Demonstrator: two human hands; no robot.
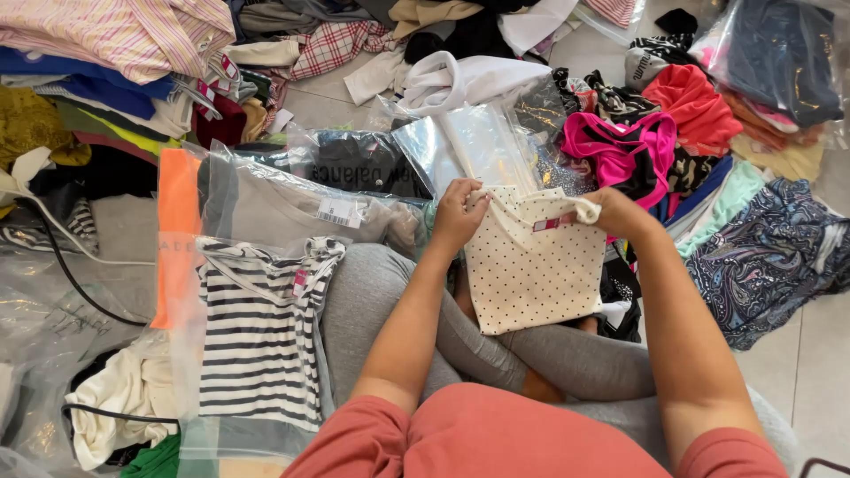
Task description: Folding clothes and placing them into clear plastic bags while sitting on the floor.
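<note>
From the head view, the dotted top (534, 270) hangs between your hands, above your lap, with its upper edge pinched at both corners. Your left hand (458, 215) is closed on the left corner, your right hand (617, 211) on the right. Both forearms reach forward. The top is cream with small dark dots and a pink tag (554, 222). A clear bag (474, 146) lies just behind.

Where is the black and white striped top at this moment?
In the head view, the striped top lies inside a clear plastic bag on the person's left, beside the grey-clad knee and below an orange garment.
</note>
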